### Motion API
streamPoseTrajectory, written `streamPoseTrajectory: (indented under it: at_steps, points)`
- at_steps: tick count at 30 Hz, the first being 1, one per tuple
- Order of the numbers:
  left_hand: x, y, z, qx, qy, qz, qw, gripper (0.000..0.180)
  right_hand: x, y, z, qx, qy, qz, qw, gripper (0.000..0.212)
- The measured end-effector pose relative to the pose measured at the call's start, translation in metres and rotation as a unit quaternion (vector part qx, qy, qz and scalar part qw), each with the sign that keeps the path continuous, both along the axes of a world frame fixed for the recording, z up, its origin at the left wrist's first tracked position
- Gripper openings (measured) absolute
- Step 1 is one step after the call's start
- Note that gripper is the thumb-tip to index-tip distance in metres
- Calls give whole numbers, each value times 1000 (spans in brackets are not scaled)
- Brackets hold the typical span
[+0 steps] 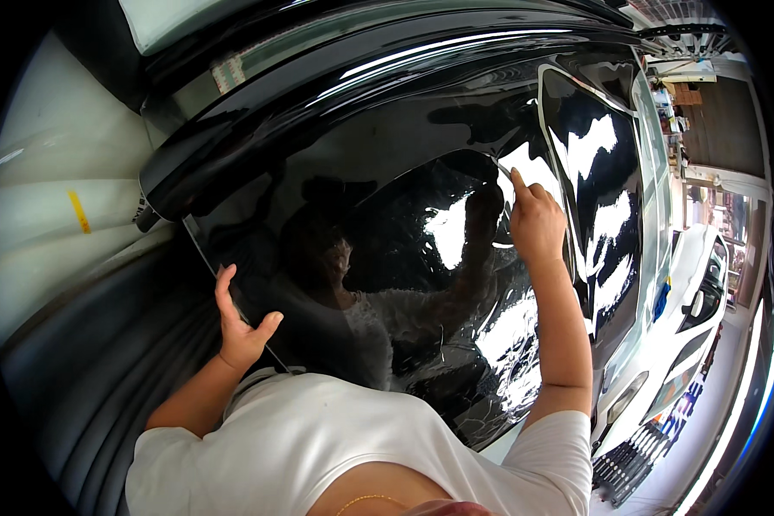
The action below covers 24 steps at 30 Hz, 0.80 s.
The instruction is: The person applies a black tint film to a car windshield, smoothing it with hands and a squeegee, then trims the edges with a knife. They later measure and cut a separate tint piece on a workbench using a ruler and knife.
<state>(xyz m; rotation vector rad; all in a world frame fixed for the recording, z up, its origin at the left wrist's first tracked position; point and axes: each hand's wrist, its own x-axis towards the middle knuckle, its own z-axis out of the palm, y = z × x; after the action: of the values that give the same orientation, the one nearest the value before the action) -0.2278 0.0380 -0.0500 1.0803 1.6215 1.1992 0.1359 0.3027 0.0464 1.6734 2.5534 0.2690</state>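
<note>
Right grip (537, 222) grasping a slim tool (502, 168); left grip (245, 342) released.
My tool, mostly hidden by my fingers, is at the end of a curved line on the glossy black film (387, 258), toward its right edge; my left fingers spread at its left edge, contact unclear. Roll (232, 146) along far edge.

White car (695, 249) is standing in bg, R side. Small blue item (662, 298) is showing nr it, too small to ID. Brown box (687, 93) is sitting upper R, next to dark panel (724, 125). Bright light strip (741, 389) is curving along far R. Yellow strip (79, 211) is lying on pale surface (34, 249), far L.
</note>
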Motion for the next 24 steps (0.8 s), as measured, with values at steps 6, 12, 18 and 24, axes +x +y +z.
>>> streamPoseTrajectory:
  at_steps: [6, 12, 18, 24]
  points:
    - [1, 4, 5, 15, 35, -13, 999, 89, -13, -15, -5, 4, 7, -73, 997, 45]
    - [2, 4, 6, 23, 25, -13, 999, 89, -10, -18, -15, 17, 34, -76, 996, 50]
    - [2, 4, 6, 17, 32, -13, 999, 89, -23, -10, -8, 21, -14, -99, 995, 49]
    - [1, 2, 3, 20, 1, -8, 1000, 88, -28, -13, -5, 23, -35, -112, 993, 49]
